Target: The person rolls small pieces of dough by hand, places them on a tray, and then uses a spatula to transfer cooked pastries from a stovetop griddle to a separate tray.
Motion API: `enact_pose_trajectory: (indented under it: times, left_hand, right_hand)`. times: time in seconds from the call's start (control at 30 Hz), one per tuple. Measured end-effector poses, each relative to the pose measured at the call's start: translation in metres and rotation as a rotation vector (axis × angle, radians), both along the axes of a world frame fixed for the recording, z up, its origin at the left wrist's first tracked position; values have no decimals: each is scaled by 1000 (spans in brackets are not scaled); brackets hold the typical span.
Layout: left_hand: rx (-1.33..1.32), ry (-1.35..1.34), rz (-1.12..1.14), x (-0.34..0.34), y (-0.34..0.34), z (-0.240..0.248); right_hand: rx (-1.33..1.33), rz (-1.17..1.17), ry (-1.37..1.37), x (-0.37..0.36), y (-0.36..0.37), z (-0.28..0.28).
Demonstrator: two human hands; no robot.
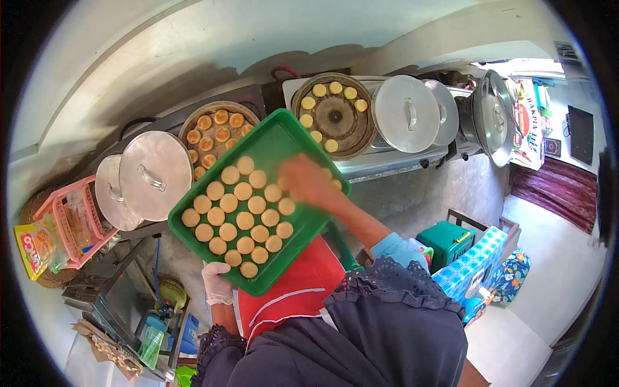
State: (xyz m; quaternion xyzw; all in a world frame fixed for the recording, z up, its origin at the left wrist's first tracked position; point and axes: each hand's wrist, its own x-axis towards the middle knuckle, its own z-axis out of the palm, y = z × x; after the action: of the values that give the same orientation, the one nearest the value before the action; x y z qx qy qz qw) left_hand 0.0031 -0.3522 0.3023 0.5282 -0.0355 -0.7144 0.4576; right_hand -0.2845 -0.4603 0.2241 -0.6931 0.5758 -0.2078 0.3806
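My left hand (218, 282), in a thin white glove, grips the near left edge of a green plastic tray (293, 122). The tray is tilted in front of my red apron (293, 274). Many round, pale, flat dough pieces (245, 220) lie in loose rows inside it. Over the tray's right part is my right hand (306, 180), smeared by motion, among the dough pieces there; its fingers cannot be made out. Beyond the tray, a round pan (335, 116) holds several pale pieces along its rim around a bare middle. Another round pan (219, 137), partly hidden by the tray, holds browned pieces.
Metal lids (155, 175) stand at the left, and more lids (406, 113) lie right of the far pan on the stove (393, 161). A pink basket (77, 216) sits far left. At right are a large lidded pot (493, 119) and a teal box (445, 245).
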Motion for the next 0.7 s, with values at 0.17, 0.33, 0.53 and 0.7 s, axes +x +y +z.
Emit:
enact_pose_trajectory:
  times: [0.17,0.33,0.53,0.7]
  left_hand:
    - [2,-5,-3,4,7,-2]
    - [78,31,51,14,13,-6]
    - [56,-39,54,9,11,0]
    - [78,-10,71,17,16,-5]
  right_hand:
    - [31,-345,-251,-24,-5,28]
    - [-62,-754,-82,-127,-13,-31]
    - [-144,-474,419,-163,-4,-93]
    - [-273,-317,647,-162,-8,-99]
